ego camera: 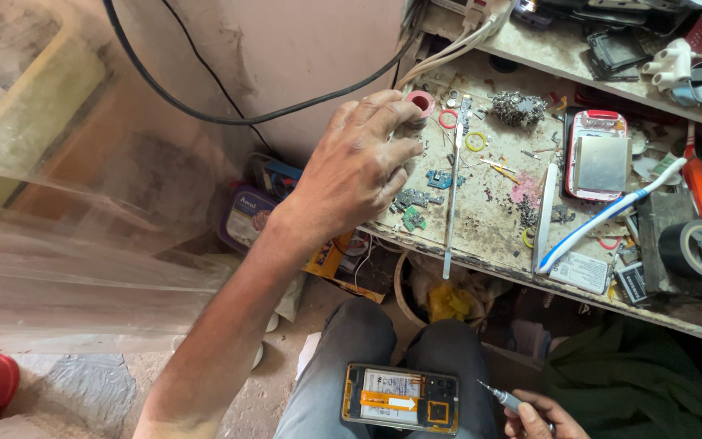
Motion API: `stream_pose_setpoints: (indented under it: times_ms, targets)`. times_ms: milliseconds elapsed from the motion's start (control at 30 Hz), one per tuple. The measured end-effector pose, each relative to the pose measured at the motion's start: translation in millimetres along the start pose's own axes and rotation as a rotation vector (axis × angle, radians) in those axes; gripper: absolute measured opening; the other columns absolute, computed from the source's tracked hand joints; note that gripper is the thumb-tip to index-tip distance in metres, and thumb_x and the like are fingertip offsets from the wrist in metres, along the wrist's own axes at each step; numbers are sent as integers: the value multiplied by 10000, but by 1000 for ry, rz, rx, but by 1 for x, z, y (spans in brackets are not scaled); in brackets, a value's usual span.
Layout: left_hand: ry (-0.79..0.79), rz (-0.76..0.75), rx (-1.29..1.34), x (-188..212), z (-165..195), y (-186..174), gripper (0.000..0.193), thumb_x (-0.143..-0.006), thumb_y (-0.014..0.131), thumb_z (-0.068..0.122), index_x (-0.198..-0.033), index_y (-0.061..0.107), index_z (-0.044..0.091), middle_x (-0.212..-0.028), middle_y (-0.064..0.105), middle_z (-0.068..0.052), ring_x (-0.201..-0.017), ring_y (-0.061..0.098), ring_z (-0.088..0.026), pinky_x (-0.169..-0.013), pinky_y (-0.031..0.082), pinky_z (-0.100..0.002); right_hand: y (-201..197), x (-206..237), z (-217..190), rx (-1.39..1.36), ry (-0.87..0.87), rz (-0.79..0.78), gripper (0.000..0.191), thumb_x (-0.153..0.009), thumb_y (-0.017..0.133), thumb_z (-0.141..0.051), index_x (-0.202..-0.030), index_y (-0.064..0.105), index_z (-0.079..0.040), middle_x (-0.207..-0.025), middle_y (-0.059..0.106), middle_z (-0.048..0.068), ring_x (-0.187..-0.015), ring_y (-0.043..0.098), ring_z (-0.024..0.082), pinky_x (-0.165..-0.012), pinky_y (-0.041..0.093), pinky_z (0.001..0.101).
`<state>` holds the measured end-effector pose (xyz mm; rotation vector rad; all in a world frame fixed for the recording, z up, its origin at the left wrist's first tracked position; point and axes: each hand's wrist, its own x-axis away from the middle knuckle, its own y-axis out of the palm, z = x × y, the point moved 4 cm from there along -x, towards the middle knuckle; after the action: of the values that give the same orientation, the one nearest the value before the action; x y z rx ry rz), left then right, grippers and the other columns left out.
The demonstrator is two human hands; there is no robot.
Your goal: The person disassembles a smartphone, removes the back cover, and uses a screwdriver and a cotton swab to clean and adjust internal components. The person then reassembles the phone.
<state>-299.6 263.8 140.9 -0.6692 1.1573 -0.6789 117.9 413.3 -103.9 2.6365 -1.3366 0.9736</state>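
My left hand [365,167] reaches out over the left end of a cluttered workbench [481,236], its fingers spread beside a small roll of pink tape [421,102]. Whether it touches the roll I cannot tell. Low at the right, my right hand [535,415] grips a thin screwdriver [500,395] that points left. An opened phone [400,398] with its back cover off, showing the battery and an orange flex cable, lies on my lap between my knees, just left of the screwdriver tip.
The bench holds small circuit boards [414,199], a long metal pry tool [451,203], a blue-and-white toothbrush [611,213], a red-framed phone [597,154], black tape [699,249] and loose screws. A shelf of parts sits above. Black cables [229,119] run along the wall; a clear plastic sheet [58,260] is at the left.
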Motion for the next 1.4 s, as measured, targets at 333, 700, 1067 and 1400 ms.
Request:
stream_pose_setpoints:
  times_ms: [333,700,1067,1400]
  targets:
    - [15,-22,-7,-3,-1,4,216,-916,738,206,-1115,769,127,-1420,573,-115,-1437,421,-330,-1189,330,-486,-4,-5,6,56,14,24,398,-945,643,-156,-1213,654,139,-895,769,301,-750,766,322,-666,648,439]
    - [11,32,-5,-1,-5,-4,108,-869,771,138,-946,720,80,-1473,549,-115,-1458,404,-342,-1193,321,-528,-7,-4,8,43,2,21,391,-949,634,-157,-1205,649,138,-890,766,298,-738,764,324,-649,648,447]
    - [99,40,-4,-11,2,0,95,-897,773,117,-949,734,47,-1409,572,-143,-1451,431,-359,-1214,340,-532,-5,-2,6,33,-4,27,361,-957,616,-126,-1205,642,135,-884,759,301,-727,760,320,-638,649,443]
    - [184,4,-151,-29,4,15,62,-835,710,-2,-809,716,54,-1228,601,-91,-1281,533,-278,-1182,384,-488,-6,3,5,8,-15,5,365,-954,623,-138,-1200,648,131,-880,763,281,-735,758,306,-645,645,433]
